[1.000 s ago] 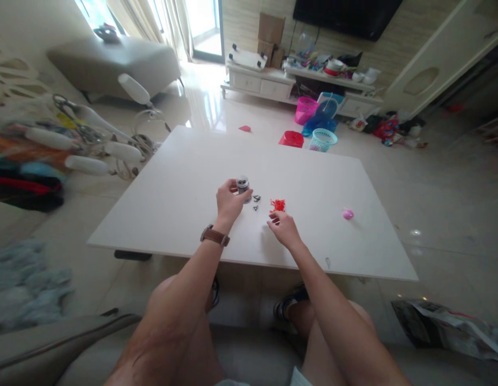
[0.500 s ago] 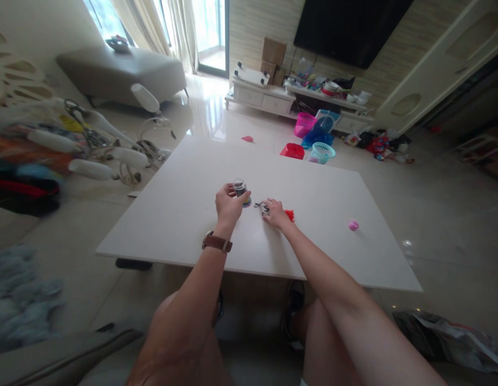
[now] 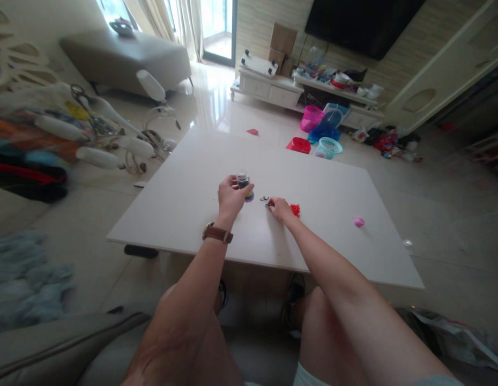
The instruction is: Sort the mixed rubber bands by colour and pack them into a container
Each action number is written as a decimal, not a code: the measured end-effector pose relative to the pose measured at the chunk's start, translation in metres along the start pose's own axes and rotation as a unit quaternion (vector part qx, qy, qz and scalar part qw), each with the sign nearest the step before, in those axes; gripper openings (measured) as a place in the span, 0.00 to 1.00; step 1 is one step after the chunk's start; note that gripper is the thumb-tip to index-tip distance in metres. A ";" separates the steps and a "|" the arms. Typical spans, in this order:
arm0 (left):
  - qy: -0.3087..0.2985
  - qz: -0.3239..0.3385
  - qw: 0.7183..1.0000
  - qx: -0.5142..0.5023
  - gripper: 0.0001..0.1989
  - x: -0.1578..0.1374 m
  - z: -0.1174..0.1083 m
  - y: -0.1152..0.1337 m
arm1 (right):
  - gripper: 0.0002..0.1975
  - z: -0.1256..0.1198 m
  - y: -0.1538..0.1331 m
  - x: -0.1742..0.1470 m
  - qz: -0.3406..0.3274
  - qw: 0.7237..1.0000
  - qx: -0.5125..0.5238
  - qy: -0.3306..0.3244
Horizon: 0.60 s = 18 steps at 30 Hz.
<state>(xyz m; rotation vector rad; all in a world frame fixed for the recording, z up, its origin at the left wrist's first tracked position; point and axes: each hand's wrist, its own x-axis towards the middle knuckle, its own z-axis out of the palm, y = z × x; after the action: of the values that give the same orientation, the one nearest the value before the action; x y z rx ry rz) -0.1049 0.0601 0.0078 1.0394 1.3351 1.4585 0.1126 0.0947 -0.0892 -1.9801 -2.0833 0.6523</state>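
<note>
My left hand (image 3: 231, 196) is closed around a small clear jar (image 3: 243, 180) with dark contents, its open-looking mouth facing up. Just below the jar, a colourful round piece (image 3: 249, 198) shows on the table, partly behind my fingers. To the right, my right hand (image 3: 279, 208) pinches at the tabletop, with small black pieces at its fingertips. A few thin black looped pieces (image 3: 264, 199) lie just beyond those fingers; they resemble rubber bands. Beside the right hand sits a little red heap (image 3: 296, 209), partly covered by the hand.
A pink object (image 3: 358, 222) lies on the right of the white table (image 3: 172, 214). On the floor beyond the far edge stand a red bin (image 3: 300, 145), a light-blue basket (image 3: 329, 147) and a pink basket (image 3: 311, 118). A lamp with white shades (image 3: 99, 157) is at the left.
My right hand's fingers have drawn together into a pinch, uncovering black pieces on the table. The left hand keeps hold of the jar. The whole view has shifted slightly.
</note>
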 end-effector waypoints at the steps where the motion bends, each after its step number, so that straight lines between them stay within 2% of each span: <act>1: -0.003 -0.001 1.000 0.001 0.17 0.000 0.000 0.000 | 0.07 0.000 -0.002 0.000 0.008 1.000 0.001 0.000; 6: -0.042 -0.007 0.999 0.030 0.17 -0.003 0.002 -0.005 | 0.06 0.001 -0.002 -0.009 0.031 0.999 0.037 0.015; 12: -0.105 -0.001 0.989 0.108 0.15 -0.011 0.005 -0.008 | 0.04 -0.004 0.012 -0.035 0.070 0.983 0.150 0.084; 18: -0.183 0.048 0.954 0.231 0.14 -0.024 0.011 -0.012 | 0.13 -0.010 0.008 -0.058 0.069 0.953 0.251 0.154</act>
<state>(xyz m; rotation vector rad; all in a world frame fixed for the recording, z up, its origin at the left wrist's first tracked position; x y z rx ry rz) -0.0869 0.0406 -0.0037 1.6084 1.3915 0.9653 0.1288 0.0396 -0.0748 -1.7982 -1.4346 0.7501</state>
